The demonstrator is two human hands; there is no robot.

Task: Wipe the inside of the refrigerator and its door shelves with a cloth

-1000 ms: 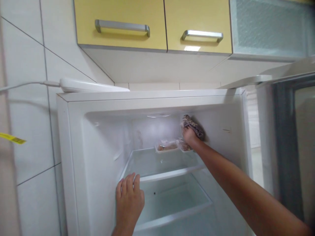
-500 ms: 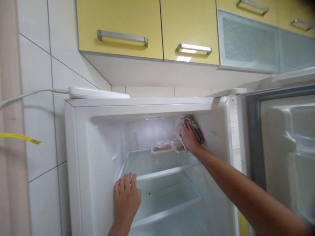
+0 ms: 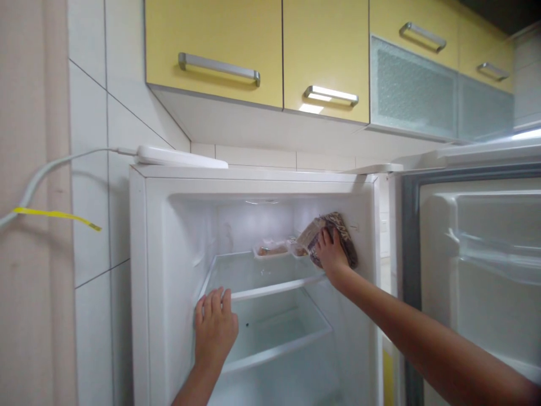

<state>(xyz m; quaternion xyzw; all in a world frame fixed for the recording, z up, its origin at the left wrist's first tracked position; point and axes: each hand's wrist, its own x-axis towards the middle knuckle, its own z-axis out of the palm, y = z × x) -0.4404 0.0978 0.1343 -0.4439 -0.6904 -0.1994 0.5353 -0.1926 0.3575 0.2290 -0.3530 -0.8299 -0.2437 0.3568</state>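
My right hand (image 3: 333, 254) presses a dark, pale-patterned cloth (image 3: 344, 234) against the right inner wall of an open white refrigerator (image 3: 262, 176). The cloth is bunched, and the fingers lie over its front. At the left, my left hand (image 3: 215, 324) rests by the front corner of the upper shelf (image 3: 270, 290), close to the left inner wall. Its fingers point upward, slightly bent, holding nothing loose; the thumb is hidden. Towards the back of that shelf sits a wrapped food tray (image 3: 271, 249), with a second wrapped tray (image 3: 298, 248) beside it, partly behind the cloth.
A lower shelf (image 3: 274, 357) lies under the upper one. The refrigerator door (image 3: 486, 254) stands open at the right. Yellow cabinets (image 3: 215, 34) hang overhead. On the refrigerator's top lies a white device (image 3: 181, 158) with a cable (image 3: 54, 163) running left.
My right hand has slid the cloth down and forward along the right wall, spreading it more. My left hand stays at the shelf corner. The view has shifted slightly.
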